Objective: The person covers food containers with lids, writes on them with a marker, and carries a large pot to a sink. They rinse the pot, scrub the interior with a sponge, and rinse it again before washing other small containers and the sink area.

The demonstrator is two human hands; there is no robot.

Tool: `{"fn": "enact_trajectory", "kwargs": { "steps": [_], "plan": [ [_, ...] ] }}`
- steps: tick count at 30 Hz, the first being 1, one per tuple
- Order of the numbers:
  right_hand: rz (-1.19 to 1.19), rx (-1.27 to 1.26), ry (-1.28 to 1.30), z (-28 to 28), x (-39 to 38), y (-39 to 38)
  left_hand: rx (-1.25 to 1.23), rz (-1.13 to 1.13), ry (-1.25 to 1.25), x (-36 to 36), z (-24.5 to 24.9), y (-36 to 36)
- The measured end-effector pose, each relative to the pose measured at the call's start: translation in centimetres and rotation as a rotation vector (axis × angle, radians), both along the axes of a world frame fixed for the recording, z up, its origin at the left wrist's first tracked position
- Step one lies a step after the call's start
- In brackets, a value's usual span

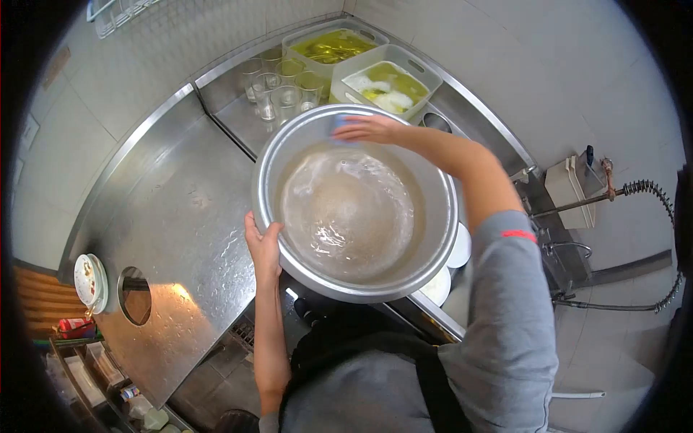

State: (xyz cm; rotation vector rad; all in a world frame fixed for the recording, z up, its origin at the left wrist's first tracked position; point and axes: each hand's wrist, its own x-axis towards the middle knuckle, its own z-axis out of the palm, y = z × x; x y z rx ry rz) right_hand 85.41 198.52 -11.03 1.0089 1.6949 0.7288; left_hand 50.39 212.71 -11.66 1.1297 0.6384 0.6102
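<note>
A large round metal basin [346,286] is tilted toward me, with cloudy water across its bottom. My left hand [262,249] grips the basin's left rim, thumb over the edge. Inside the far wall, my right hand [368,129] presses a blue sponge [339,125] against the metal, its outline smeared by motion. Several clear drinking glasses [286,101] stand just behind the basin. Next to them sits a plastic tub [429,81] holding yellow-green liquid and white foam.
Another plastic tub [292,47] with cutlery in yellowish liquid stands at the back. White dishes [458,249] show right of the basin. A spray hose [653,189] hangs at right. The left steel counter [184,216] has a round hole and stacked plates [90,283].
</note>
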Motion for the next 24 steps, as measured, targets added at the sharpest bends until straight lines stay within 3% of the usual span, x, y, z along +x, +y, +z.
{"fn": "enact_trajectory", "kwargs": {
  "steps": [1, 3, 6, 11, 15, 18, 19, 20, 21, 22, 24],
  "plan": [
    [0.059, 0.042, 0.226, -1.5, -0.7, 3.7, 0.014, 0.009, 0.010, 0.1, 0.1, -0.1],
    [0.506, 0.036, 0.075, -3.5, -3.5, 9.9, 0.021, -0.032, 0.025, 0.0, -0.7, 0.5],
    [0.634, 0.081, 0.324, -6.0, -6.4, 12.0, 0.037, -0.017, 0.032, -0.3, -0.7, 0.9],
    [0.046, 0.060, 0.367, -8.8, -1.8, 5.9, 0.014, -0.018, 0.006, -0.6, -1.4, 1.3],
    [-0.658, -0.114, 0.374, -8.5, -2.5, -5.5, 0.018, 0.050, 0.013, -0.4, -2.3, 1.1],
    [-0.946, -0.304, 0.634, -9.3, -7.3, -12.1, 0.017, 0.094, 0.004, 0.0, -2.2, 0.9],
    [-1.089, -0.469, 0.771, -8.4, -9.3, -12.2, 0.013, 0.100, -0.003, 0.0, -2.0, 0.8],
    [-0.917, -0.764, 1.139, -8.4, -10.6, -12.1, 0.009, 0.110, -0.001, 0.0, -2.0, 0.7],
    [-0.658, -0.725, 1.506, -10.6, -12.8, -12.8, 0.006, 0.120, 0.000, 0.0, -2.0, 0.7],
    [-0.759, -0.611, 1.703, -8.5, -17.0, -11.5, 0.003, 0.130, 0.001, 0.1, -1.9, 0.6],
    [-0.630, -0.195, 1.724, -10.1, -22.9, -8.7, 0.014, 0.118, 0.007, 0.1, -1.1, 0.4]
  ]
}}
